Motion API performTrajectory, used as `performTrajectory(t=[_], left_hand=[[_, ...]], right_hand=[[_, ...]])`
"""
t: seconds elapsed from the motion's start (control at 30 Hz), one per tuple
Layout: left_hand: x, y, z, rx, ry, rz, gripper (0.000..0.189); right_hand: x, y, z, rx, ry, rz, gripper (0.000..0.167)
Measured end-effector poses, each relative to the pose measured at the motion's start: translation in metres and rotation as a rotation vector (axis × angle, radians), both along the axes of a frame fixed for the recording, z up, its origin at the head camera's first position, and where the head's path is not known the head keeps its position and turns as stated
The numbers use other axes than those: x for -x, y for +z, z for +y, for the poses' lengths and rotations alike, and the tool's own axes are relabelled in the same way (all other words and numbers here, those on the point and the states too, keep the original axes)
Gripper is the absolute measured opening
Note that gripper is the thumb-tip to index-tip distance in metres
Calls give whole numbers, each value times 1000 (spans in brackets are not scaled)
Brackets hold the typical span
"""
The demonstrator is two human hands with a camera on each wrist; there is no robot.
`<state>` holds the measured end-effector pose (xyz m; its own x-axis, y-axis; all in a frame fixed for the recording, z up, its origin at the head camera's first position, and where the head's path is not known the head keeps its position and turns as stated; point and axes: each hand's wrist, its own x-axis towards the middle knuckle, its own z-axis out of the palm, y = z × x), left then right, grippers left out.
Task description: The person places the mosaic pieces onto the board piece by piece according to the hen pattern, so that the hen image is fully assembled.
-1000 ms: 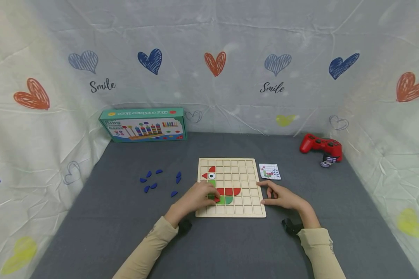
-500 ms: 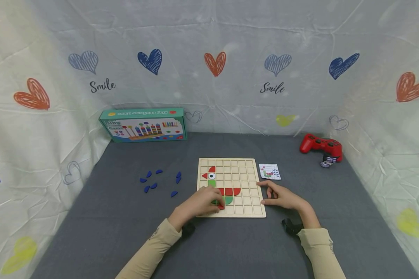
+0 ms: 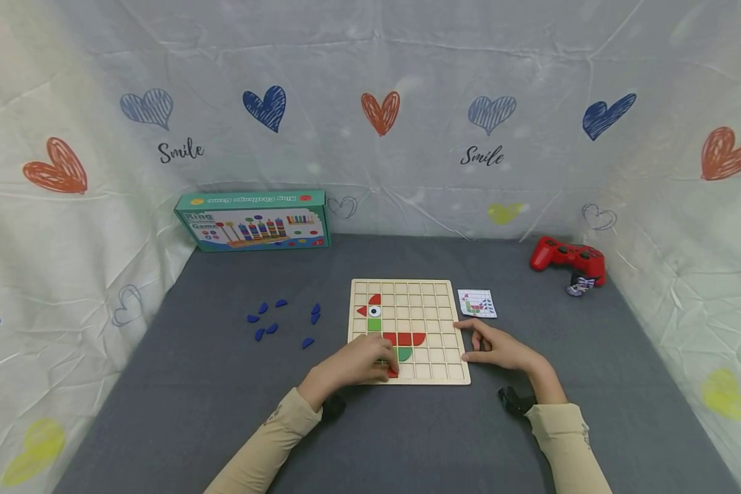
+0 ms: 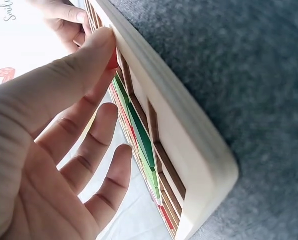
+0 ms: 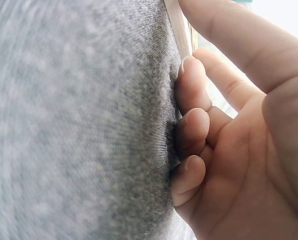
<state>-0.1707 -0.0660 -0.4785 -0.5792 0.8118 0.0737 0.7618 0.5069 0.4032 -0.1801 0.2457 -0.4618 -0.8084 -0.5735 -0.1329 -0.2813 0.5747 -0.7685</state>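
My left hand [image 3: 357,359] is over the lower left of a wooden grid board [image 3: 432,300]. Its thumb and index finger pinch a small red tile [image 3: 393,374] at the bottom row; the other fingers are spread in the left wrist view, where only a sliver of the red tile [image 4: 112,61] shows. On the board lie a row of red tiles [image 3: 404,339], a dark green rounded tile [image 3: 404,354], a light green square [image 3: 374,324] and a white eye tile [image 3: 374,311]. My right hand [image 3: 500,348] touches the board's right edge with thumb and index fingertips, its remaining fingers bent inward.
Several blue half-round pieces [image 3: 272,328] lie scattered left of the board. Beside its upper right corner is a pattern card [image 3: 477,303]. A Ring Challenge Game box [image 3: 256,223] stands at the back left, a red game controller [image 3: 565,256] at the back right.
My left hand has moved slightly toward the board's near edge, carrying the red tile from the green tiles' row down to the bottom row. The right hand stays at the board's edge.
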Motion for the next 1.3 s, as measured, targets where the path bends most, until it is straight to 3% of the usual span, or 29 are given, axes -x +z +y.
performTrajectory(t=[0.33, 0.8, 1.13, 1.3], left_hand=[[-2, 0, -2, 35, 10, -20, 15], [-6, 2, -9, 3, 12, -29, 19], [-6, 1, -26, -30, 17, 31, 15], [-6, 3, -41, -43, 66, 30, 17]], right_hand=[[1, -1, 0, 3, -3, 2, 57], [0, 0, 0, -9, -9, 6, 56], [1, -4, 1, 11, 2, 12, 56], [1, -6, 2, 19, 3, 16, 56]])
